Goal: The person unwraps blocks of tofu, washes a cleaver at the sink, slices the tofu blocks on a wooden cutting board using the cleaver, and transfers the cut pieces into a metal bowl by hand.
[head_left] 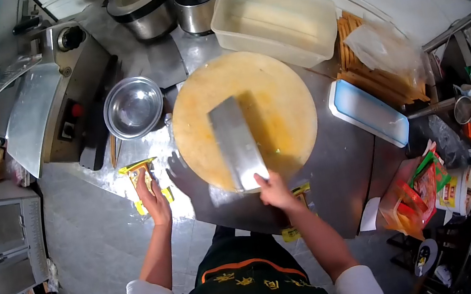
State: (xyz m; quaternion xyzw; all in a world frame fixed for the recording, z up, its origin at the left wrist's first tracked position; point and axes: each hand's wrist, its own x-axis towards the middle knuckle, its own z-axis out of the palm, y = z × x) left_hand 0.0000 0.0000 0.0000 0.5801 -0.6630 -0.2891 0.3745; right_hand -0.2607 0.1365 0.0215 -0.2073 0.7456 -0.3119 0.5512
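Note:
My right hand (pixel 276 191) is closed around the handle end of a cleaver (pixel 238 146). The cleaver's broad metal blade slants over a round wooden chopping board (pixel 197 103), and its shadow falls to the right. Yellow-orange smears mark the board. To the left, my left hand (pixel 154 201) is open, its fingers apart over a yellow packet (pixel 137 164) at the counter's edge. Those fingers cover part of the packet, and whether they touch it is unclear. Another yellow packet (pixel 291 235) lies partly hidden beneath my right wrist.
A metal bowl (pixel 133 108) stands left of the board, near a slicing machine (pixel 61 92). Behind are a lidded pot (pixel 143 6), a smaller pot (pixel 196 5) and a plastic tub (pixel 276 18). On the right are a blue-white tray (pixel 369 113), wooden sticks (pixel 381 85) and a white bucket (pixel 458 191).

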